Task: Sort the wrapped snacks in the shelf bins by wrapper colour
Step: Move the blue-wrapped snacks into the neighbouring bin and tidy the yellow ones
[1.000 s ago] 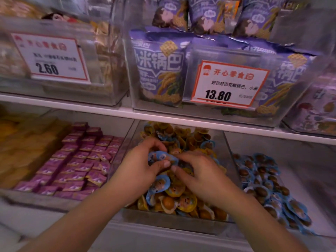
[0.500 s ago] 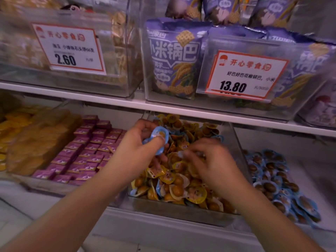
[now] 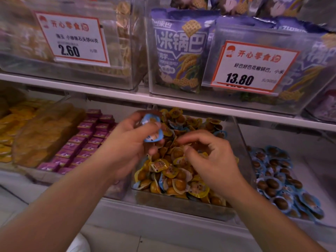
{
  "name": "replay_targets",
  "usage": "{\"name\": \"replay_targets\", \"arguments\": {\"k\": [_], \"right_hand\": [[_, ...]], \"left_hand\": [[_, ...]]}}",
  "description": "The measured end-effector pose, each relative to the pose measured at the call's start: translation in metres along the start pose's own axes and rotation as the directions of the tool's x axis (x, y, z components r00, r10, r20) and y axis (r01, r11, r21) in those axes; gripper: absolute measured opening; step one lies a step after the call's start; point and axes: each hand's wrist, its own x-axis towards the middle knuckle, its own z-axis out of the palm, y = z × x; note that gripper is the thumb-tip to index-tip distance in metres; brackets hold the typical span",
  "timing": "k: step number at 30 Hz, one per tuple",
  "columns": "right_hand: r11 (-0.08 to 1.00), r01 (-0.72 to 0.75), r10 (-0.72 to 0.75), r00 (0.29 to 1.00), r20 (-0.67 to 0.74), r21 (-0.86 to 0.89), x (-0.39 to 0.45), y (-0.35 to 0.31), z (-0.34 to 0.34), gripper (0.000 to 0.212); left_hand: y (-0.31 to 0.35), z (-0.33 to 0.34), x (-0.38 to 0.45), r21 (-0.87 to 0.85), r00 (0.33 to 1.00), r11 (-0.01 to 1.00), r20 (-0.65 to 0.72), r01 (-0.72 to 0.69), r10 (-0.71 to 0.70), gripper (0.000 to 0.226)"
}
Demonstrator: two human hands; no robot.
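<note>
We see the clear middle bin [image 3: 181, 204] heaped with yellow-wrapped snacks [image 3: 174, 171]; the bin to its right [image 3: 309, 160] holds blue ones. Our left hand [image 3: 131, 142] clasps blue-wrapped snacks [image 3: 154, 136] above the heap. Our right hand [image 3: 212, 160] hovers curled, fingertips [image 3: 183, 140] among wrappers, grasp unclear.

Two hands: the left hand [image 3: 127, 140] and the right hand [image 3: 212, 160]. Two price cards, one reading 2.60 [image 3: 72, 39], one 13.80 [image 3: 254, 67]. Two shelves [image 3: 109, 96]. Snacks too many to count.
</note>
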Motion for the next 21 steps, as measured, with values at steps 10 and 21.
{"name": "replay_targets", "arguments": {"k": [10,21], "right_hand": [[0.724,0.288,0.107,0.851,0.514,-0.627,0.001,0.019,0.023,0.042],[0.97,-0.088,0.078,0.995,-0.054,-0.225,0.006,0.024,-0.008,0.013]], "left_hand": [[-0.002,-0.007,-0.003,0.108,0.992,0.987,-0.026,-0.118,0.122,0.013],[-0.031,0.02,0.001,0.053,0.998,0.998,0.058,-0.025,0.022,0.015]]}}
